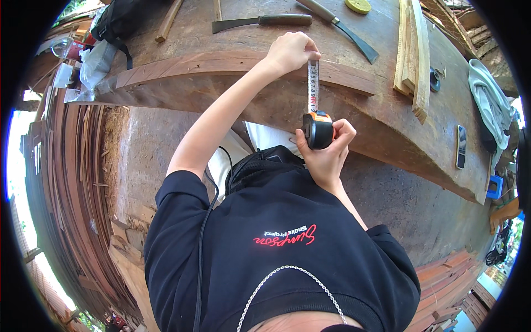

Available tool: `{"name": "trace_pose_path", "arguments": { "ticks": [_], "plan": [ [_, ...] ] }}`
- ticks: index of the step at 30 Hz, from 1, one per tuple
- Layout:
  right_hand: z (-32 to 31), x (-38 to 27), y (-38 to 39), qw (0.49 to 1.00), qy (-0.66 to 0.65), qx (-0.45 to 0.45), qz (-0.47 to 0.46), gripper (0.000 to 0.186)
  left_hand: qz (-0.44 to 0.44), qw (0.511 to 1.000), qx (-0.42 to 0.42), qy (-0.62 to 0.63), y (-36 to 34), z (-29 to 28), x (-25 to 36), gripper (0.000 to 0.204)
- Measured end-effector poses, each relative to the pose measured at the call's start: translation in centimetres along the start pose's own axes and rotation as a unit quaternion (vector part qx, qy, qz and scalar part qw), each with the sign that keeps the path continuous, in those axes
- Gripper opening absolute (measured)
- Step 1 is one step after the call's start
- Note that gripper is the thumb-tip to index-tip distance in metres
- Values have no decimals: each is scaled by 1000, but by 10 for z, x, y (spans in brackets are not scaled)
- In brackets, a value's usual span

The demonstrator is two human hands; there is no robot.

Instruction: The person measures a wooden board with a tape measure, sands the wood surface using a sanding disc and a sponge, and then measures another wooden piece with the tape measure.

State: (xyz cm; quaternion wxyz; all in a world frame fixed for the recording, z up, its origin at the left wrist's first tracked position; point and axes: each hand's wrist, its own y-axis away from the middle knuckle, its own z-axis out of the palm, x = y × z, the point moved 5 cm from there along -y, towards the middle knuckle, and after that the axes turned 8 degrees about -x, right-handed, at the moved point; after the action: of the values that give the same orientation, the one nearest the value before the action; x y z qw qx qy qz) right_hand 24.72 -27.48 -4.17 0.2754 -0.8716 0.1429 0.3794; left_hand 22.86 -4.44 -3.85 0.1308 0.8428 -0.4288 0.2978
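- Across the near edge of a worn wooden bench (224,43), seen from above, a person in a dark T-shirt (227,249) uses both bare hands on one tape measure (319,133).
- Left hand (292,52): reaches forward over the bench; its grip is narrow, thumb and finger pinched at the far end of the silver blade (313,91).
- Right hand (326,152): nearer the body, its grip wrapped around the black and orange tape case, thumb on the left side.
- The blade runs out between the hands, crossing over a long, curved reddish-brown wooden strip (188,66); whether it touches the wood, I cannot tell.
- Beyond the hands lie a dark-handled flat-bladed tool (263,21), a second bladed tool (345,33) set at a slant, and a round yellow disc (358,6).
- To the right: pale wood strips (408,55), a phone (461,146) and a bundled light cloth (489,94).
- To the left: a clear plastic bag (97,69) near a black bag (124,25).
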Motion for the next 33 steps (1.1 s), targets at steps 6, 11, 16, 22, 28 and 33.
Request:
{"name": "trace_pose_path", "arguments": {
  "ticks": [6,11,16,22,28,33],
  "plan": [
    [7,3,-3,1000,-14,0,10,66,-22,1000,-14,-8,1,0,0,21],
    [10,3,-6,1000,-29,2,11,66,-44,999,-20,-19,1,0,-2,23],
    [12,3,-13,999,-30,-10,22,65,-52,998,-33,0,-2,2,-8,24],
    [13,-1,-24,1000,0,-2,-6,57,-47,998,-31,-1,-1,0,-5,26],
    [20,4,-35,999,13,20,-22,56,-49,998,-35,20,-1,2,-6,26],
    [26,6,-36,999,-1,35,-28,56,-58,998,-30,11,-1,1,-7,22]
  ]
}}
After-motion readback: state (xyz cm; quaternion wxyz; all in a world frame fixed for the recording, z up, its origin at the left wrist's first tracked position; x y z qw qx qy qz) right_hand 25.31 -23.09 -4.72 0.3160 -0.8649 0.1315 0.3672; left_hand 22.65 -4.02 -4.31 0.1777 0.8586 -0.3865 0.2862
